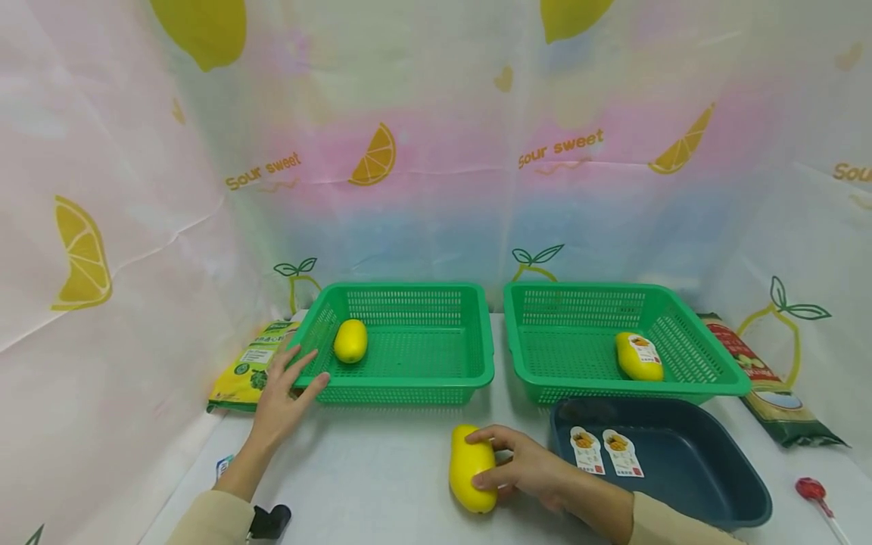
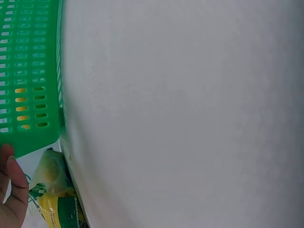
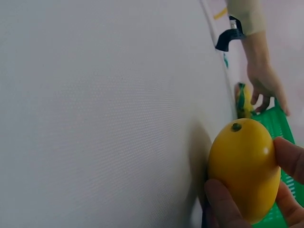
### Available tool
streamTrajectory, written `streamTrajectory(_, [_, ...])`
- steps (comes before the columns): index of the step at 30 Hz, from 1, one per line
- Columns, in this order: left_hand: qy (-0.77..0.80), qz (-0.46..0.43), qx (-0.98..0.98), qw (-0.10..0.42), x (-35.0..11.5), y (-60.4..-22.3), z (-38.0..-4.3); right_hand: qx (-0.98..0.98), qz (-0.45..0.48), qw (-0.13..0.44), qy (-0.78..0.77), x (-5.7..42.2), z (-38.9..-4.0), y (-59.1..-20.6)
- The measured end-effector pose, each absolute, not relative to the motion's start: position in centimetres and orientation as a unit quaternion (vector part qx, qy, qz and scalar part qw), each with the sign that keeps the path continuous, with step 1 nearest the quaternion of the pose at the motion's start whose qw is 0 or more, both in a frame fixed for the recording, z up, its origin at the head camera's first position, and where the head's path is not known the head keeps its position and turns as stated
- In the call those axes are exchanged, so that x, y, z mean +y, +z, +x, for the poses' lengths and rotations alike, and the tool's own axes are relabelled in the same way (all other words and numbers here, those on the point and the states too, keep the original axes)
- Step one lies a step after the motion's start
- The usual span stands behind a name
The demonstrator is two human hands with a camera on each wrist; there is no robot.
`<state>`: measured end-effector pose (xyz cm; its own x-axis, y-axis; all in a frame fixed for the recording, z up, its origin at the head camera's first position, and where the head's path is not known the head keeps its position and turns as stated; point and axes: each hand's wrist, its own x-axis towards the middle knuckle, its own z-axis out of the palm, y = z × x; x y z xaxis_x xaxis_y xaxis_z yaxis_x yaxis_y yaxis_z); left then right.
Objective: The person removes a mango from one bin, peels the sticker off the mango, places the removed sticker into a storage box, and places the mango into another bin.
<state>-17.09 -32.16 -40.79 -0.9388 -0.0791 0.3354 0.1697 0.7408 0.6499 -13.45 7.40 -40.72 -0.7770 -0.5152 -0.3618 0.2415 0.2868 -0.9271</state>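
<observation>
My right hand (image 1: 527,465) holds a yellow mango (image 1: 471,469) in front of the left green basket, thumb and fingers around it. In the right wrist view the mango (image 3: 244,171) shows its stem end, and fingertips (image 3: 289,159) press its side. My left hand (image 1: 282,397) is at the near left corner of the left green basket (image 1: 402,395), fingers spread and touching the rim. In that basket lies another yellow mango (image 1: 350,341). The right green basket (image 1: 545,392) has a mango (image 1: 639,356) with a white sticker on it.
A dark blue tub (image 1: 695,462) with two mango stickers (image 1: 605,453) stands at the right. Food packets lie beyond the baskets, a yellow one (image 1: 248,371) left and a red one (image 1: 770,378) right. A lollipop (image 1: 811,490) lies far right, a black object (image 1: 271,522) by the left sleeve.
</observation>
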Motion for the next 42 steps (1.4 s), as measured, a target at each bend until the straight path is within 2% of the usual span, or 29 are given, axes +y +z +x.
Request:
streamTrajectory(18, [-0.39, -0.015, -0.907, 0.16, -31.7, -40.7, -16.9, 0.735, -0.086, 0.319, -0.593, 7.6, -13.2, -40.1])
streamTrajectory(32, [-0.388, -0.008, -0.909, 0.15, -32.2, -40.5, -16.9, 0.737, -0.151, 0.3, -0.586, 8.8, -13.0, -34.6])
streamTrajectory(42, [-0.385, -0.003, -0.912, 0.141, -32.1, -40.4, -17.0, 0.732, -0.17, 0.287, -0.594, 9.3, -14.1, -30.4])
